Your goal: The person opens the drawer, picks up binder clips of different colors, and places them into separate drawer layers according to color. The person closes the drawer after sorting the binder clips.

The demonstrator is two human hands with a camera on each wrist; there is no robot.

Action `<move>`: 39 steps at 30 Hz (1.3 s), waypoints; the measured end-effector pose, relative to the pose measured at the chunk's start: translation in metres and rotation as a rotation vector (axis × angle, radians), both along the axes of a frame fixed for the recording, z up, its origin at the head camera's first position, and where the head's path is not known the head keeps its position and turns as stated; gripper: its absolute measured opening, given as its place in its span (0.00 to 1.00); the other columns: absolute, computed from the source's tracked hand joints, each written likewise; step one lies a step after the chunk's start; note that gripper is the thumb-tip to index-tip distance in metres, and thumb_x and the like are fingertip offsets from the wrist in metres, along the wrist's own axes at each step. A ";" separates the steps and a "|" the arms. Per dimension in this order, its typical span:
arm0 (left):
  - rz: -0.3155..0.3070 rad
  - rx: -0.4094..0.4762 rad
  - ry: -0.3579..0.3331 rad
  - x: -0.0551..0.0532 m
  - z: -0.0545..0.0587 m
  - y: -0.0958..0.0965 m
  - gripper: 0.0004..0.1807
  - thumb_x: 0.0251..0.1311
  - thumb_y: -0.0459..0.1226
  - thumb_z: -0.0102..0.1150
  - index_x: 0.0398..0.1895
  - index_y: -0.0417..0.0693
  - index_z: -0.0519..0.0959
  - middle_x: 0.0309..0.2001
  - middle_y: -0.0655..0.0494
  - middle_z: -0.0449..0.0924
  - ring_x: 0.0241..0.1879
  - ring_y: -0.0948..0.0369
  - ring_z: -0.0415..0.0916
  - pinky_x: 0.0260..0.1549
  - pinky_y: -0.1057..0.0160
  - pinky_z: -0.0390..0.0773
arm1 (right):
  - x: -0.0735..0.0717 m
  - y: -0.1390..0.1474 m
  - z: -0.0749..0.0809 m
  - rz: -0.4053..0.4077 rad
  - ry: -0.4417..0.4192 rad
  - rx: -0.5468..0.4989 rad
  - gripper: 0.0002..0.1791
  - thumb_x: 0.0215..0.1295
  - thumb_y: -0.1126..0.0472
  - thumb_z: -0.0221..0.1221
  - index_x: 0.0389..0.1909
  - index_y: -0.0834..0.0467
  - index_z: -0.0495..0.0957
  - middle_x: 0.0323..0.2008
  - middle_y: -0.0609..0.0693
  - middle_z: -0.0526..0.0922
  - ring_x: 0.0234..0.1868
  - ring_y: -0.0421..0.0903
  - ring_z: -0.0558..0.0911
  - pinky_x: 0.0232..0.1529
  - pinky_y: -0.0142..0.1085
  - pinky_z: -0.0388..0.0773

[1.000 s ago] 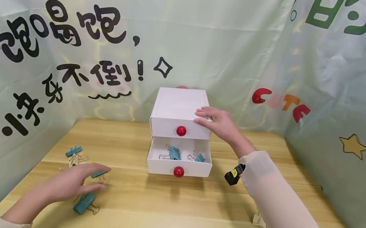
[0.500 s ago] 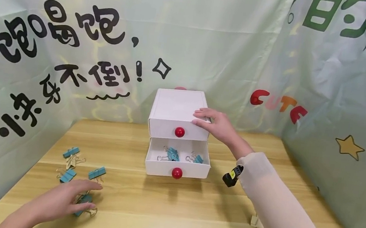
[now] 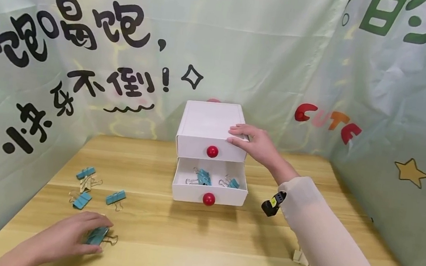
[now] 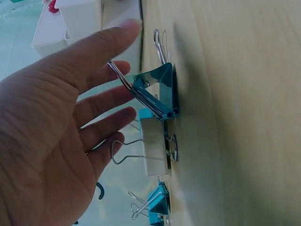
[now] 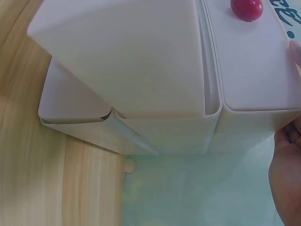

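My left hand (image 3: 63,239) reaches round a large blue binder clip (image 3: 96,235) on the left of the table, thumb and fingers spread on either side. In the left wrist view, the fingers lie close to the blue clip's wire handles, and no firm pinch shows. Just beyond it stands a white binder clip (image 4: 155,146). My right hand (image 3: 255,144) rests on the right edge of a white two-drawer box (image 3: 210,119). Its lower drawer (image 3: 190,194) is pulled out and holds blue binder clips (image 3: 204,177); the upper drawer is closed.
Farther left lie more blue binder clips (image 3: 115,197) and a cream binder clip (image 3: 86,184). Another cream clip (image 3: 300,257) sits by the right forearm, partly covered by the sleeve. A printed cloth (image 3: 244,66) hangs behind and beside the wooden table (image 3: 192,245).
My left hand has drawn back toward the near side and come down round the large blue clip, uncovering the clips behind. The right hand stays on the box.
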State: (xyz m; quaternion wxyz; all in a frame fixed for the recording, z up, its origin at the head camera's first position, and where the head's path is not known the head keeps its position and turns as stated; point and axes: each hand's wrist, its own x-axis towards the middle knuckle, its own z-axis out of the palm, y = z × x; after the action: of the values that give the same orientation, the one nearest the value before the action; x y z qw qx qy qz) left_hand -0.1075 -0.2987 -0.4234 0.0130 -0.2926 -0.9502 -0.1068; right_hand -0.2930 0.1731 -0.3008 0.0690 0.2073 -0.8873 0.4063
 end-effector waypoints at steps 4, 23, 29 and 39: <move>-0.041 -0.026 -0.039 -0.006 0.002 0.000 0.28 0.53 0.60 0.65 0.55 0.60 0.79 0.53 0.66 0.77 0.52 0.56 0.76 0.45 0.52 0.79 | 0.001 0.002 -0.001 -0.001 -0.009 0.007 0.32 0.57 0.34 0.64 0.59 0.46 0.80 0.66 0.44 0.72 0.71 0.47 0.62 0.67 0.57 0.59; 0.063 -0.067 -0.170 -0.025 0.010 -0.006 0.30 0.46 0.59 0.71 0.50 0.54 0.81 0.49 0.61 0.81 0.47 0.55 0.79 0.43 0.52 0.80 | 0.002 0.000 0.000 0.002 0.016 0.001 0.31 0.58 0.35 0.64 0.58 0.47 0.81 0.65 0.44 0.73 0.71 0.47 0.62 0.67 0.56 0.60; 0.045 -0.041 -0.051 -0.030 0.013 0.002 0.29 0.50 0.62 0.67 0.47 0.53 0.82 0.44 0.65 0.80 0.42 0.61 0.80 0.40 0.55 0.80 | 0.000 0.001 0.002 0.002 0.014 0.005 0.31 0.58 0.35 0.64 0.58 0.47 0.80 0.66 0.44 0.72 0.71 0.47 0.62 0.67 0.57 0.60; -0.029 0.067 0.162 -0.036 0.025 0.020 0.23 0.53 0.59 0.67 0.46 0.57 0.81 0.46 0.61 0.83 0.33 0.66 0.80 0.35 0.59 0.81 | -0.002 0.002 0.001 0.005 0.000 0.007 0.32 0.57 0.34 0.64 0.59 0.48 0.80 0.66 0.45 0.72 0.71 0.47 0.62 0.67 0.57 0.59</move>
State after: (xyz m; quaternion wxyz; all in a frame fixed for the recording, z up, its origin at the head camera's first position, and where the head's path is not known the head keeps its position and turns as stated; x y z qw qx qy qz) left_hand -0.1433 -0.2785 -0.3987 0.0982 -0.3134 -0.9376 -0.1145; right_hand -0.2948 0.1750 -0.2997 0.0672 0.2095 -0.8881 0.4035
